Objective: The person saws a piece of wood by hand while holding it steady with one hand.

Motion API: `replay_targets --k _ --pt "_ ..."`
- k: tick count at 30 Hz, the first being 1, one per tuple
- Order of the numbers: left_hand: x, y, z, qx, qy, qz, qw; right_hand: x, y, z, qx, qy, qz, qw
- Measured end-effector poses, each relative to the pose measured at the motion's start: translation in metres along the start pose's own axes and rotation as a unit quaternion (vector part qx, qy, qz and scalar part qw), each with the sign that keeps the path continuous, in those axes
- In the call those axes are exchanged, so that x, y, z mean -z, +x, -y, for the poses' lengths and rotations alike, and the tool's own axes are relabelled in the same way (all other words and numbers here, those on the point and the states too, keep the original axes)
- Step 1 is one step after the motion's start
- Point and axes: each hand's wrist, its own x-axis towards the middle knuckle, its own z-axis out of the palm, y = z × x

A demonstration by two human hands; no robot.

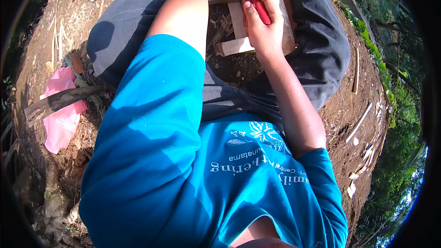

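From the head view I look down over a blue shirt and dark trousers at bare earth. I take the wooden frame, pale slats lying between the knees, as my landmark. My right hand sits directly over the frame's right side, and its fingers are wrapped tight around a red handle; the handle runs up and away from the wrist, slanting across the pale slats. What the handle ends in I cannot make out, since the far end is at the top edge of the picture. The heel of that hand looks to rest on or just above a pale slat; I cannot tell whether it touches.

My left forearm crosses to the left of the frame and runs out of view at the top edge, so the left hand itself does not show and I cannot say whether it grips anything. The two arms are apart, with the frame's slats between them.

Well to the left of the frame, past the left knee, a pink plastic sheet lies crumpled on the earth, and a dark length of wood lies across it. To the right of the frame, beyond the right knee, pale wood offcuts are scattered down the earth bank, with green leaves further out.
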Motion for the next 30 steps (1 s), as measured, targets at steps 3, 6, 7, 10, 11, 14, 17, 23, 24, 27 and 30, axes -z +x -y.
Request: replay_targets --k 3,6,7,10,11,14,17,23,24,27,30 --pt "0.006 -0.001 -0.006 0.037 -0.008 0.014 0.999 0.000 -0.017 -0.010 -0.016 0.007 0.020 1.000" --pt "0.007 -0.002 -0.014 0.052 -0.016 0.034 0.998 0.004 -0.018 -0.007 -0.019 -0.003 0.013 1.000" --pt "0.008 -0.002 -0.018 0.053 -0.017 0.042 0.998 0.007 -0.012 -0.003 -0.017 -0.015 0.014 1.000" --pt "-0.007 0.022 0.032 0.046 -0.021 -0.034 0.998 0.006 0.031 0.045 -0.063 -0.026 0.051 0.996" --pt "0.002 0.009 -0.007 0.063 0.000 0.045 0.997 0.016 0.046 0.055 -0.131 -0.051 0.036 0.989" --pt "0.010 0.006 -0.010 0.069 0.003 0.056 0.996 0.006 0.024 0.028 -0.034 -0.044 0.016 0.998" --pt "0.003 0.003 -0.013 0.048 0.016 0.016 0.999 0.017 -0.022 0.009 -0.022 -0.014 0.018 1.000" --pt "0.026 -0.005 0.000 0.005 -0.040 0.111 0.993 0.057 -0.048 0.082 -0.118 0.011 0.043 0.992" --pt "0.030 -0.005 0.004 -0.001 -0.013 0.115 0.993 0.066 -0.047 0.088 -0.114 0.027 0.049 0.992" --pt "0.037 -0.010 0.005 0.100 -0.086 0.252 0.959 0.072 -0.045 0.091 -0.100 0.077 0.039 0.991" --pt "0.012 -0.009 0.026 0.078 -0.043 0.096 0.991 0.050 -0.033 0.078 -0.098 0.109 0.012 0.989"
